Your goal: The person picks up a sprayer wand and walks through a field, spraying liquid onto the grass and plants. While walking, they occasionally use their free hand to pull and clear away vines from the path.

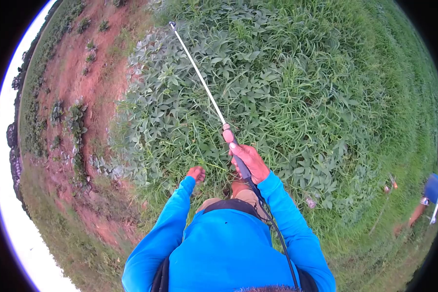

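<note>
My right hand (250, 163) is wrapped around the dark grip of a sprayer wand (199, 73), its thumb on top. The wand's long pale tube slants up and left over the leafy plants, ending in a dark nozzle (172, 24). A black hose (279, 233) runs from the handle down along my right side. My left hand (196, 173) hangs low in front of my left thigh, above the grass, with its fingers curled in. No object shows in it.
Broad-leaved plants (219, 53) mixed with tall grass (350, 107) spread ahead and right. Bare red soil (102, 87) with scattered plants lies left. At the far right stands another person in blue (432, 187), near a white rod (436, 209).
</note>
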Available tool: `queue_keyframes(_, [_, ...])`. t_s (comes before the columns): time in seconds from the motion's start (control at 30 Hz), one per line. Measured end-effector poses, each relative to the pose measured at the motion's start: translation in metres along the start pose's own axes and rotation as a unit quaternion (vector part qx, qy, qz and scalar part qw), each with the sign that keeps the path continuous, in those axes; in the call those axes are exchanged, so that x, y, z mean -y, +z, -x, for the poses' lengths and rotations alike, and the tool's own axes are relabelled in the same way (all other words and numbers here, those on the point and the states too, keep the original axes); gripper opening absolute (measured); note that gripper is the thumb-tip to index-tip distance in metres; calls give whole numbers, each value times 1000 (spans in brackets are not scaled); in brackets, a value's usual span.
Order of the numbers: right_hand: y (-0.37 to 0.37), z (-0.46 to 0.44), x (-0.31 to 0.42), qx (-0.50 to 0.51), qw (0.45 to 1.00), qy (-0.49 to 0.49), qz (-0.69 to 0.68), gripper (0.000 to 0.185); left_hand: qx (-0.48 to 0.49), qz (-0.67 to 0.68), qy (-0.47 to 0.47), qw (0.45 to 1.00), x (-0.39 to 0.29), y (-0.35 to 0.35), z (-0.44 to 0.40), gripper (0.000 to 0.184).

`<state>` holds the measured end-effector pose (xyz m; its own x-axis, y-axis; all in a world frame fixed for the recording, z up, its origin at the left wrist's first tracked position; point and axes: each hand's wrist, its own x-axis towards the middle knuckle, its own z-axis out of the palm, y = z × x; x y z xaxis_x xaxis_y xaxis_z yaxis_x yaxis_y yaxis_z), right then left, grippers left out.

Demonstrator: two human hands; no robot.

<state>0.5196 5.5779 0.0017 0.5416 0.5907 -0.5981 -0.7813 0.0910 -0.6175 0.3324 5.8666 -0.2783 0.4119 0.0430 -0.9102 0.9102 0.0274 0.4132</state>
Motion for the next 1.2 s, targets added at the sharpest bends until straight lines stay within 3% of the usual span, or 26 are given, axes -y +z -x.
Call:
queue_keyframes(0.13, [-24,-16,11,-52,996,-60,29,49,2,-10,12,1000,-32,0,-4,40])
queue_keyframes(0.33, [-51,2,32,-151,984,-75,-59,46,-38,-7,-23,999,-63,-4,-9,40])
queue_keyframes(0.5, [-61,22,43,-228,959,-128,-105,40,-34,37,7,999,-76,-18,-2,37])
queue_keyframes(0.8, [-103,49,92,-257,912,-207,-242,42,-117,57,3,991,-96,-31,-3,36])
queue_keyframes(0.93, [-108,49,109,-276,901,-218,-253,43,-144,-23,52,988,-104,-31,-5,35])
queue_keyframes(1.03, [-111,44,116,-270,902,-216,-259,44,-178,-192,151,953,-112,-29,-12,30])
queue_keyframes(1.07, [-111,41,117,-253,908,-209,-261,44,-178,-191,152,953,-115,-29,-17,30])
queue_keyframes(1.13, [-112,37,118,-237,914,-200,-263,45,-163,-81,20,983,-142,-12,-3,31])
queue_keyframes(1.2, [-112,28,120,-215,928,-168,-253,44,-128,-60,4,990,-143,-14,-24,32])
